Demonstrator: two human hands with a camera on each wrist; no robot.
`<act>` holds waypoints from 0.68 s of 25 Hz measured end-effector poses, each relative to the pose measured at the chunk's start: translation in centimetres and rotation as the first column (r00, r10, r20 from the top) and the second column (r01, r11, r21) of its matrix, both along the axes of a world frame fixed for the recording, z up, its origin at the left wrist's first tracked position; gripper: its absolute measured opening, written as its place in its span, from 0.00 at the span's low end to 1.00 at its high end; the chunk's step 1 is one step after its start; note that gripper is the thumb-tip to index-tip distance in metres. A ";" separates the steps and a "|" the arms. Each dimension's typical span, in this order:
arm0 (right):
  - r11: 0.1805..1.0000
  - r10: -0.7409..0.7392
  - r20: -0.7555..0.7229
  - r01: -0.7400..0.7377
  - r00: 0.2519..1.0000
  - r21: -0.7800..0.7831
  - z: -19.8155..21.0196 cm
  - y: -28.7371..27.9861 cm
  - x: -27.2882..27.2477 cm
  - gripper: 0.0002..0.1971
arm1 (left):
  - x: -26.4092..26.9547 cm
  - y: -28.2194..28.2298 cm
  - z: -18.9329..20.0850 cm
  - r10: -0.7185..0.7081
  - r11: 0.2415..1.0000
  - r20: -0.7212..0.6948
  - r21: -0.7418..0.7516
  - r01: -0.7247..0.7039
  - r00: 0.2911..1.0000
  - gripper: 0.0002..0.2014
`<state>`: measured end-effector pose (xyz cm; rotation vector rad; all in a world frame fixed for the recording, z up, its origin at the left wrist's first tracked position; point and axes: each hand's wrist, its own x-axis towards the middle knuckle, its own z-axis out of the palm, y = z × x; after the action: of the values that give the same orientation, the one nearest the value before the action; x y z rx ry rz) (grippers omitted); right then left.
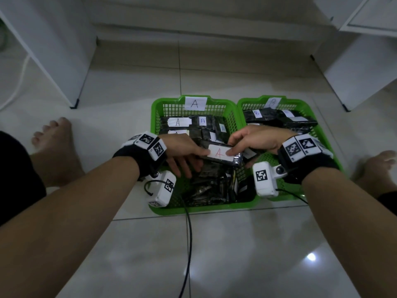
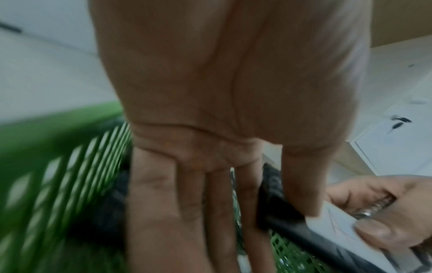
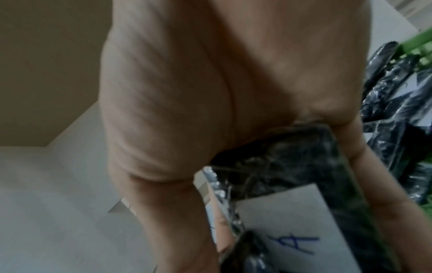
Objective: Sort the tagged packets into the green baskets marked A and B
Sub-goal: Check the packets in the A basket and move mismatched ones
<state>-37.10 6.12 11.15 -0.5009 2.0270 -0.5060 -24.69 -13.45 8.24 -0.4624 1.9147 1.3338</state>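
Observation:
Both hands hold one black packet (image 1: 219, 153) with a white tag bearing a red A, just above the middle of basket A (image 1: 153, 117). My left hand (image 1: 193, 155) pinches its left end, thumb on the tag and fingers stretched underneath; the left wrist view shows the left hand (image 2: 210, 110) at the packet (image 2: 292, 227). My right hand (image 1: 247, 143) grips the right end, thumb on the tag. In the right wrist view, my right hand (image 3: 187, 92) wraps round the packet (image 3: 292, 157). A blue-A tag (image 3: 297, 240) shows there; whose tag it is I cannot tell.
Basket B (image 1: 322, 130) adjoins basket A on the right and holds B-tagged packets (image 1: 257, 114). A-tagged packets (image 1: 178, 122) fill basket A's far half, loose black packets (image 1: 210, 186) its near half. A black cable (image 1: 189, 244) crosses the tiled floor. Bare feet (image 1: 53, 143) and white furniture (image 1: 74, 103) flank the baskets.

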 end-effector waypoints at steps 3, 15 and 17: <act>1.000 -0.005 0.054 0.007 0.999 -0.023 0.1 -0.7 0.5 0.09 | -0.3 -1.1 0.7 -0.101 0.981 -0.120 -0.176 0.079 0.988 0.18; 0.912 -0.399 0.099 0.406 0.911 -0.063 -1.5 -4.5 1.5 0.11 | -0.3 -6.9 0.6 -0.147 0.739 -0.453 -0.641 -0.207 0.879 0.19; 0.935 -0.356 -0.025 0.356 0.934 -0.010 -1.8 -5.7 2.3 0.09 | -0.4 -6.8 0.3 -0.336 0.640 -0.527 -0.736 -0.222 0.781 0.14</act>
<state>-34.85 0.45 9.33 -0.1396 2.1523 -0.7255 -25.12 -20.28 8.58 -0.3532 3.0581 0.5301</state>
